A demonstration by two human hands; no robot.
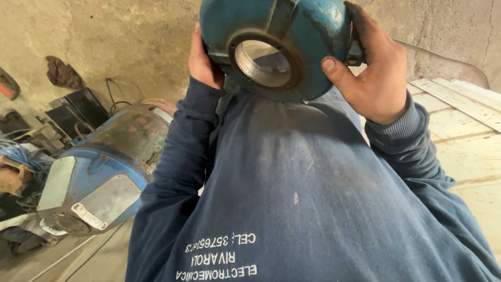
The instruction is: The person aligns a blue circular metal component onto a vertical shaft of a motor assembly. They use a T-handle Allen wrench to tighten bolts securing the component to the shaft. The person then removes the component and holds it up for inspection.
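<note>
the right hand (378, 73) grips one side of a blue motor end cover (276, 44), thumb pressed on its front and fingers wrapped behind. the left hand (204, 61) holds the other side, fingers curled around the rim. the cover is held up between both hands, near the top of the view, right against the person's chest. it is round and painted blue, with chipped, dirty spots. in its middle is a big round hole with a shiny metal ring (262, 63) inside. both arms bend up from the elbows in dark blue sleeves. the right hand is smudged with black dirt. lower on the left, a big blue electric motor (102, 167) sits on the floor, worn and rusty. blue wires (21, 156) lie tangled beside it. on the right are pale wooden boards (464, 130).
</note>
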